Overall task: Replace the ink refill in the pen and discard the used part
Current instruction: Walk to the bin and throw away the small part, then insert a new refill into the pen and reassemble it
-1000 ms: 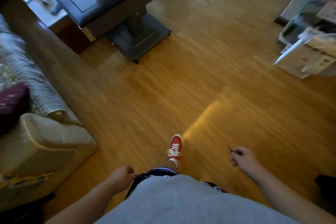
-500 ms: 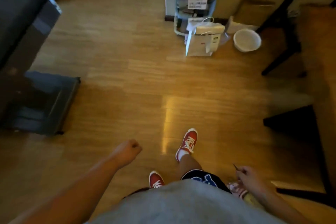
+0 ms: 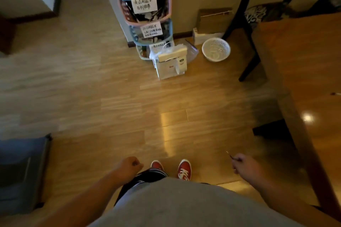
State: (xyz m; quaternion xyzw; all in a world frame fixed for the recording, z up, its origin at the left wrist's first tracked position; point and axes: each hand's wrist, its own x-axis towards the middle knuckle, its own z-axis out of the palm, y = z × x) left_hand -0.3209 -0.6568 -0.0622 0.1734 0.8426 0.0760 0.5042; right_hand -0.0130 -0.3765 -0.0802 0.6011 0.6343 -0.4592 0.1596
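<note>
I am standing on a wooden floor and looking down at my red shoes. My right hand (image 3: 241,164) hangs at the lower right, closed around a thin dark refill (image 3: 229,154) whose tip pokes up and left out of the fist. My left hand (image 3: 130,165) is a closed fist at the lower middle, with nothing visible in it. A white mesh basket (image 3: 216,49) stands on the floor far ahead, by the wall. The pen itself is not in view.
A stacked rack of labelled plastic baskets (image 3: 145,8) stands ahead against the wall, with a white paper bag (image 3: 170,64) in front of it. A wooden table (image 3: 304,72) fills the right side, with dark chair legs (image 3: 245,24) behind it. A dark base (image 3: 20,173) lies at lower left.
The view has swung right and moved forward: the rack, bag and white basket are now closer and centred. Both feet stand side by side. My right hand still holds the refill.
</note>
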